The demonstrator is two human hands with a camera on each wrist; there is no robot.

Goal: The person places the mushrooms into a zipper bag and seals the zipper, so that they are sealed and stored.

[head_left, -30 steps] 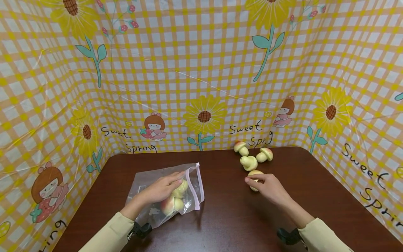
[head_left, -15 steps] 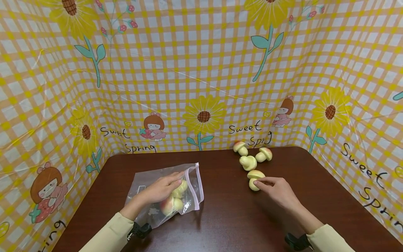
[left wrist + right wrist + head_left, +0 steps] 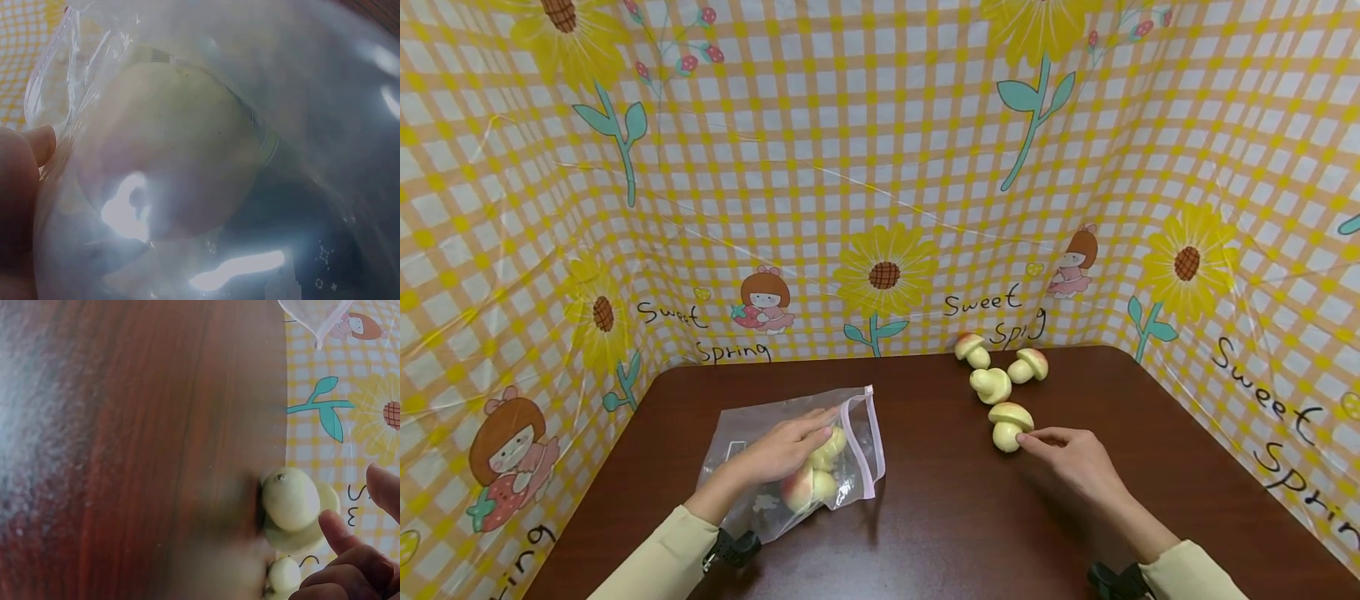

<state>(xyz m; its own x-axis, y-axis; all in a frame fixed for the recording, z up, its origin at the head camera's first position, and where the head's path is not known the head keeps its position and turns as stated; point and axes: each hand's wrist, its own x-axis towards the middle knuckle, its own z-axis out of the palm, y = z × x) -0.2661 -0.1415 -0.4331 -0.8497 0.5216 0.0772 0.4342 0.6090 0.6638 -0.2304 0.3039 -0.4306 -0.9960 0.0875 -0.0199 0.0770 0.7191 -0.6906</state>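
Note:
My left hand (image 3: 790,450) lies with its fingers stretched over a clear zip bag (image 3: 752,425) with a pink-edged mouth. Inside the bag are toy mushrooms (image 3: 811,487), pale yellow with reddish caps; one fills much of the left wrist view behind shiny plastic (image 3: 169,150). At the right, a toy mushroom (image 3: 1009,427) rests on the table, cap away from me. My right hand (image 3: 1075,467) is just right of its stem, fingertips at the stem's side. The right wrist view shows thumb and forefinger spread apart, one fingertip beside the mushroom (image 3: 290,500).
Behind that mushroom, more toy mushrooms lie on the dark wooden table (image 3: 925,517): one close behind (image 3: 992,387), one to the right (image 3: 1028,367) and one at the back edge (image 3: 973,351). A checked cloth (image 3: 880,167) with sunflowers walls in the back and sides.
My right hand has drawn back to the right, from over the nearest mushroom to beside its stem, uncovering it. The left hand and bag have stayed in place.

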